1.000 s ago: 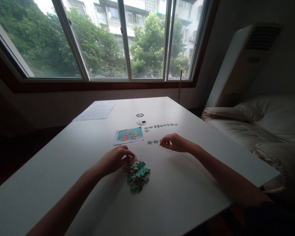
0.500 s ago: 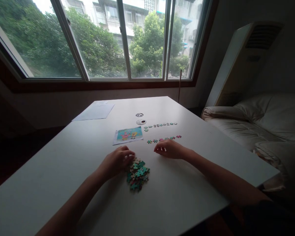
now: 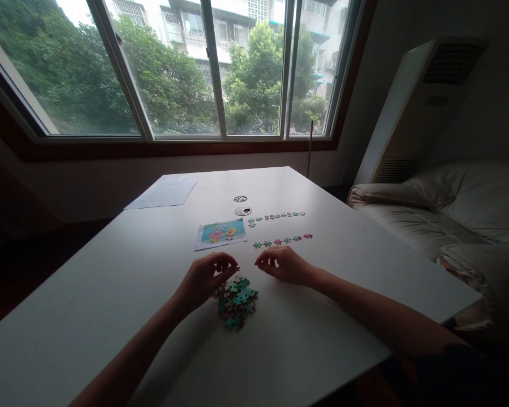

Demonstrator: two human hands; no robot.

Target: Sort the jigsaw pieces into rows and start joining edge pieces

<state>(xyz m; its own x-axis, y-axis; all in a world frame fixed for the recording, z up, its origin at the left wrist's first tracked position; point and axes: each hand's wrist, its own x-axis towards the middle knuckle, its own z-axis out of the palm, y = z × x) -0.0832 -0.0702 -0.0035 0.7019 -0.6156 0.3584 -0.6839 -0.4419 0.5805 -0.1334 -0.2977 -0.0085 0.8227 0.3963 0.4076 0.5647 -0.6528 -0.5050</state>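
Note:
My left hand (image 3: 210, 275) is above the upper left of a heap of jigsaw puzzle pieces (image 3: 239, 305), mostly green and teal. Its thumb and fingertips are pinched on a small puzzle piece (image 3: 238, 268). To the right, my right hand (image 3: 285, 264) hovers with thumb and forefinger brought together, facing the left fingertips. Whether anything is between them is too small to make out. Beyond my right hand runs a row of loose pieces (image 3: 277, 242), pink and green. A farther row (image 3: 283, 215) of pieces lies behind it. The picture sheet (image 3: 220, 233) shows cartoon figures on a teal ground.
The white table (image 3: 89, 299) holds two round inset fittings, the nearer ring (image 3: 243, 211) partly dark inside. Paper sheets (image 3: 163, 192) lie at the far left corner. A pale sofa (image 3: 398, 215) stands at the right, with a tall air conditioner (image 3: 407, 107) behind it.
My left hand has risen slightly off the heap with a puzzle piece at its fingertips. My right hand has moved left towards it, uncovering more of the near row.

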